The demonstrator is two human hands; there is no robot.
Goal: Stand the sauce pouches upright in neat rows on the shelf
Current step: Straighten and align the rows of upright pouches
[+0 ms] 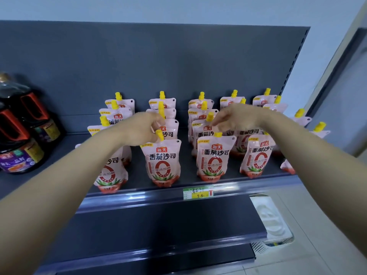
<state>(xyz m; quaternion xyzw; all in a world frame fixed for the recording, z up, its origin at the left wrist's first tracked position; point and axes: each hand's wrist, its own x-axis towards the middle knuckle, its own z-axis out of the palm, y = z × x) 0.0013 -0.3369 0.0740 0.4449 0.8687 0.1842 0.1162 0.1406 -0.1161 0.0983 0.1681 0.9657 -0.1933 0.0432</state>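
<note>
Several pink sauce pouches with yellow caps stand upright in rows on the dark shelf; the front ones face me. My left hand reaches over the left columns, its fingers curled onto the top left corner of the second-from-front pouch in the second column. My right hand reaches in from the right, fingertips pinched at the top edge beside the cap of the second-from-front pouch in the third column. My forearms hide parts of the outer columns.
Dark sauce bottles with red handles stand at the shelf's left end. A green and yellow price tag sits on the front rail. A lower shelf lies below. A white object is on the floor at right.
</note>
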